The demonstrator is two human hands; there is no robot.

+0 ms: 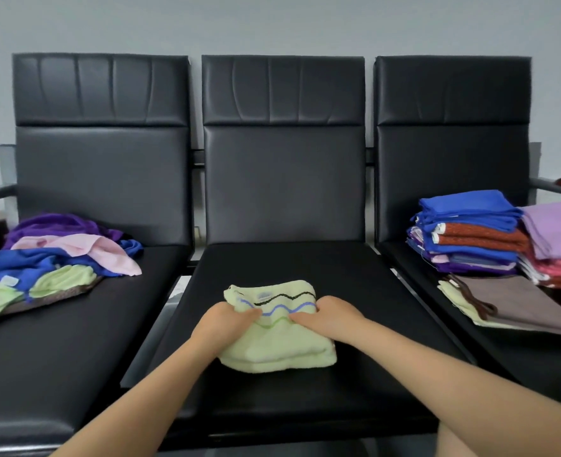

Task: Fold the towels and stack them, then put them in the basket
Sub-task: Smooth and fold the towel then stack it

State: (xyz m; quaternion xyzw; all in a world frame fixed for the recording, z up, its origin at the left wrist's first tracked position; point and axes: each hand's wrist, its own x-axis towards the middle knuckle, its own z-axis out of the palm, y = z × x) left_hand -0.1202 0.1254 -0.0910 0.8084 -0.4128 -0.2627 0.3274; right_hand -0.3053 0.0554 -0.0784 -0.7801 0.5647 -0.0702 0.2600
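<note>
A pale green towel [277, 334], folded and marked with wavy stripes, is seen on the middle seat [354, 291] of a black three-seat bench. Its upper fold is pinched by the left hand [226, 319] at nine o'clock of the stripes and by the right hand [330, 316] at three o'clock, fingers curled into the cloth. Unfolded towels [58, 255] are heaped at ten o'clock; folded stacks [470, 235] are set at two o'clock.
</note>
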